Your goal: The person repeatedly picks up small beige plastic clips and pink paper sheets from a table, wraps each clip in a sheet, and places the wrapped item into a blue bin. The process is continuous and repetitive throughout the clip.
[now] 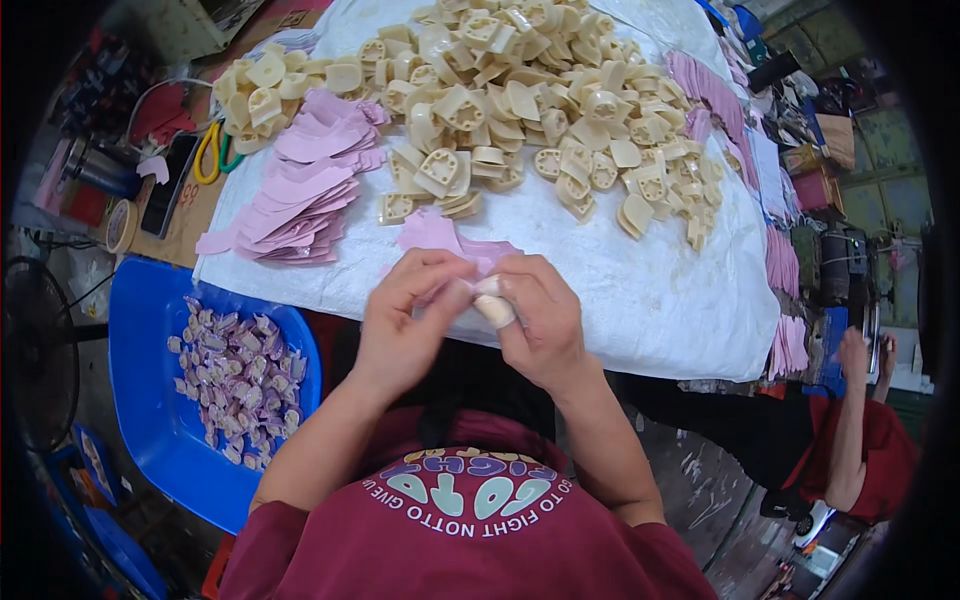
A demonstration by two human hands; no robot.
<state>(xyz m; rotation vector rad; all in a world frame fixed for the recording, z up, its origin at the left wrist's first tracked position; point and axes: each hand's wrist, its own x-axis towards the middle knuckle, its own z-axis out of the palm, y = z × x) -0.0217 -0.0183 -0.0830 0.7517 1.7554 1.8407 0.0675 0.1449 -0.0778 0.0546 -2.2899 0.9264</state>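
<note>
Close together at the near edge of the white-covered table [590,290], my two hands work on one small pink piece [465,287]. My left hand [405,310] pinches it between thumb and fingers. From the other side my right hand [543,318] pinches it too; its thumb and a fingertip look wrapped in white. Whether a cream part sits inside the pink piece is hidden by my fingers. Just beyond my hands lie a few loose pink cut pieces [440,235]. A fanned stack of pink pieces [300,190] lies to the left.
Cream plastic parts [520,90] are heaped across the table's far half. A blue tub [150,400] at lower left holds many pink-wrapped parts [240,380]. Yellow-handled scissors [207,155], a phone [170,185] and a tape roll [121,226] lie at left. Another person [860,450] is at right.
</note>
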